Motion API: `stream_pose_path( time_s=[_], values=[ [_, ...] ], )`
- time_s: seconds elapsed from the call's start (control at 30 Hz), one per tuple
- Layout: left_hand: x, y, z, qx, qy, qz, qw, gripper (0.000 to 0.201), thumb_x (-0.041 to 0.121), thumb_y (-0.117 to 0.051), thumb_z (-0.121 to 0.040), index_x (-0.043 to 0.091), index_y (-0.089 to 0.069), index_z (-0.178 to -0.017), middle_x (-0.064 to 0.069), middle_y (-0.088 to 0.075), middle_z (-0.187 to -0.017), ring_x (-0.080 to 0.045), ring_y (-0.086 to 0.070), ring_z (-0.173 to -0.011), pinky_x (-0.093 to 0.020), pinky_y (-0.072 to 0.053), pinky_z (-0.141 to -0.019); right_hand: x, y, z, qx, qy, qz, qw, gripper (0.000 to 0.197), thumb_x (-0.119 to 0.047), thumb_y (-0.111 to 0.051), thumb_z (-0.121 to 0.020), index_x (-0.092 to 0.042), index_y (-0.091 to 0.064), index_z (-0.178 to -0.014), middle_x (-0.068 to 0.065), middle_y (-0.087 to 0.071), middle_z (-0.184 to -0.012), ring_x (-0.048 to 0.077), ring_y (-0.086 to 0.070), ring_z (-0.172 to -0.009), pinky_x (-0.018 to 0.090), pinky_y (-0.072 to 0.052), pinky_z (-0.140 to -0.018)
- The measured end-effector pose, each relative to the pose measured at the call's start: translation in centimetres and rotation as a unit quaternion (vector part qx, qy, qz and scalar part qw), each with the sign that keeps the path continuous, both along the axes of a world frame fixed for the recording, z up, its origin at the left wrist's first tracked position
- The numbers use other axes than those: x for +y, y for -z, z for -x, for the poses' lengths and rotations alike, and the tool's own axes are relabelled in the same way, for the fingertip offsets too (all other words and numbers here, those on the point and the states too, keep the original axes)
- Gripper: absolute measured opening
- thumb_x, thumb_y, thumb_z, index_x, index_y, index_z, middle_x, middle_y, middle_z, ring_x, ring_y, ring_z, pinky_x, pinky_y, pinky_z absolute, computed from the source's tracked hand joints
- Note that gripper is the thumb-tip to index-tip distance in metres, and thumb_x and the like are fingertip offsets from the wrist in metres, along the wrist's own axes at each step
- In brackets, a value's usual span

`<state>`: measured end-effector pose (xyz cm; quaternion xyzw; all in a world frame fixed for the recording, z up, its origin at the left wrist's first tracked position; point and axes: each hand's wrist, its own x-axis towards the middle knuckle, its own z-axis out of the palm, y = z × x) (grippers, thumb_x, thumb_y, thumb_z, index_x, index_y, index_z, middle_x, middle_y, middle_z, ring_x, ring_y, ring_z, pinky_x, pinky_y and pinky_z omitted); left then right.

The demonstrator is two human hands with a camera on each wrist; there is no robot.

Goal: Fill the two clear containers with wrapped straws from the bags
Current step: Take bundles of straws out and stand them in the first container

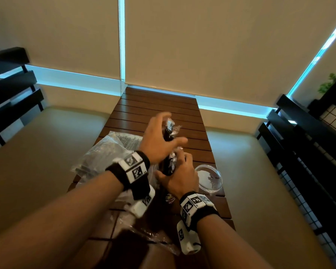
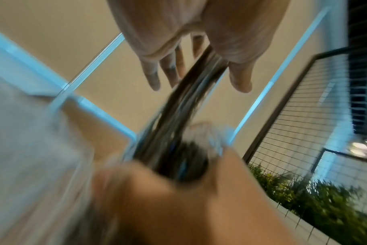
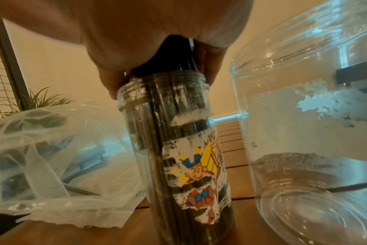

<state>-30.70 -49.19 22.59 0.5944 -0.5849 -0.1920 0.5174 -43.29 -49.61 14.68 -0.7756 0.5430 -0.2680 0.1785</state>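
The right hand (image 1: 179, 176) wraps its fingers around a bundle of wrapped straws (image 3: 178, 59) at the mouth of the tall jar (image 3: 178, 149), which stands on the counter (image 1: 159, 105). The left hand (image 1: 159, 136), at twelve o'clock from the right, spreads loosely around the bundle's top. An empty wide jar (image 1: 208, 179) stands at three o'clock, a bag (image 1: 105, 152) at nine.
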Motion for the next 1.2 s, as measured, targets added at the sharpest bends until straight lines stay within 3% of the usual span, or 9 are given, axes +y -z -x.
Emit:
stream_pose_path(
  time_s=[0.1,0.23,0.47,0.57,0.73,0.97,1.1,1.13,1.2],
  values=[
    [-0.9,-3.5,-0.7,-0.17,0.036,0.069,0.982,0.054,0.031,-0.07,-0.087,0.021,-0.047,-0.135,0.003,-0.052,-0.133,-0.007,-0.055,-0.111,-0.019,-0.044,-0.092,0.1,-0.2,0.1,0.003,-0.002,0.009,1.0,0.085,-0.064,-0.077,-0.063,-0.036,-0.034,-0.131,-0.006,-0.041,-0.13,0.024,-0.062,-0.104,0.044,-0.058,-0.08],
    [-1.5,-2.9,-0.4,-0.364,0.069,-0.016,0.929,0.031,0.032,-0.044,-0.1,0.013,-0.065,-0.112,-0.005,-0.06,-0.125,-0.017,-0.057,-0.111,-0.035,-0.046,-0.098,0.1,-0.1,0.0,0.004,0.0,0.005,1.0,0.087,-0.068,-0.075,-0.062,-0.03,-0.036,-0.13,-0.004,-0.044,-0.128,0.026,-0.062,-0.103,0.045,-0.056,-0.081],
    [0.6,4.4,0.1,-0.363,0.067,-0.092,0.925,0.062,0.045,-0.015,-0.098,0.013,-0.037,-0.147,-0.002,-0.027,-0.159,-0.013,-0.022,-0.146,-0.046,-0.008,-0.121,-0.5,-0.3,0.7,-0.046,-0.041,-0.023,0.998,0.102,-0.051,-0.08,-0.066,-0.029,-0.021,-0.146,-0.004,-0.037,-0.143,0.023,-0.057,-0.117,0.042,-0.054,-0.086],
    [0.4,4.5,-0.4,-0.354,0.091,-0.137,0.92,0.075,0.059,-0.006,-0.094,0.016,-0.019,-0.154,0.001,-0.02,-0.161,-0.014,-0.011,-0.149,-0.051,-0.005,-0.12,-1.1,-0.1,1.0,-0.079,-0.057,-0.051,0.994,0.11,-0.05,-0.082,-0.062,-0.029,-0.019,-0.15,-0.005,-0.033,-0.15,0.018,-0.051,-0.127,0.044,-0.051,-0.098],
    [-0.4,3.7,0.3,-0.403,0.073,-0.205,0.889,0.088,0.072,-0.001,-0.088,0.016,-0.004,-0.155,-0.001,-0.004,-0.163,-0.018,0.0,-0.15,-0.054,-0.003,-0.12,-1.9,0.1,1.1,-0.047,-0.128,-0.058,0.989,0.1,-0.051,-0.082,-0.066,-0.031,-0.031,-0.149,-0.006,-0.032,-0.156,0.01,-0.036,-0.138,0.024,-0.039,-0.108],
    [-0.1,6.0,0.6,-0.365,0.058,-0.18,0.912,0.084,0.072,-0.006,-0.089,0.021,0.006,-0.155,0.003,0.0,-0.164,-0.017,0.005,-0.15,-0.055,0.003,-0.119,-1.7,-0.2,1.1,-0.063,-0.122,-0.065,0.988,0.099,-0.043,-0.079,-0.072,-0.025,-0.024,-0.152,-0.004,-0.03,-0.153,0.012,-0.042,-0.131,0.018,-0.036,-0.095],
    [0.1,5.4,-0.4,-0.324,0.118,-0.219,0.913,0.091,0.08,-0.003,-0.083,0.024,0.015,-0.152,0.002,0.007,-0.163,-0.017,0.005,-0.15,-0.056,0.004,-0.119,-1.8,-0.2,0.9,-0.05,-0.128,-0.053,0.989,0.097,-0.046,-0.083,-0.068,-0.026,-0.033,-0.148,-0.027,-0.039,-0.129,-0.014,-0.043,-0.114,-0.003,-0.032,-0.08],
    [0.4,4.9,-0.9,-0.283,0.134,-0.229,0.922,0.092,0.081,-0.003,-0.081,0.025,0.014,-0.152,0.001,0.006,-0.163,-0.017,0.002,-0.15,-0.056,0.0,-0.119,-1.8,0.0,1.0,-0.037,-0.126,-0.051,0.99,0.104,-0.049,-0.085,-0.064,-0.025,-0.03,-0.149,-0.024,-0.039,-0.133,-0.011,-0.041,-0.12,-0.001,-0.032,-0.088],
    [1.4,3.6,-2.5,-0.151,0.147,-0.223,0.952,0.087,0.075,-0.016,-0.086,0.024,0.0,-0.155,-0.002,-0.008,-0.163,-0.018,-0.011,-0.149,-0.052,-0.013,-0.119,-1.4,-0.2,1.2,-0.02,-0.094,-0.059,0.994,0.12,-0.061,-0.085,-0.057,-0.025,-0.019,-0.152,-0.007,-0.031,-0.146,0.01,-0.036,-0.131,0.023,-0.037,-0.105]
  ],
)
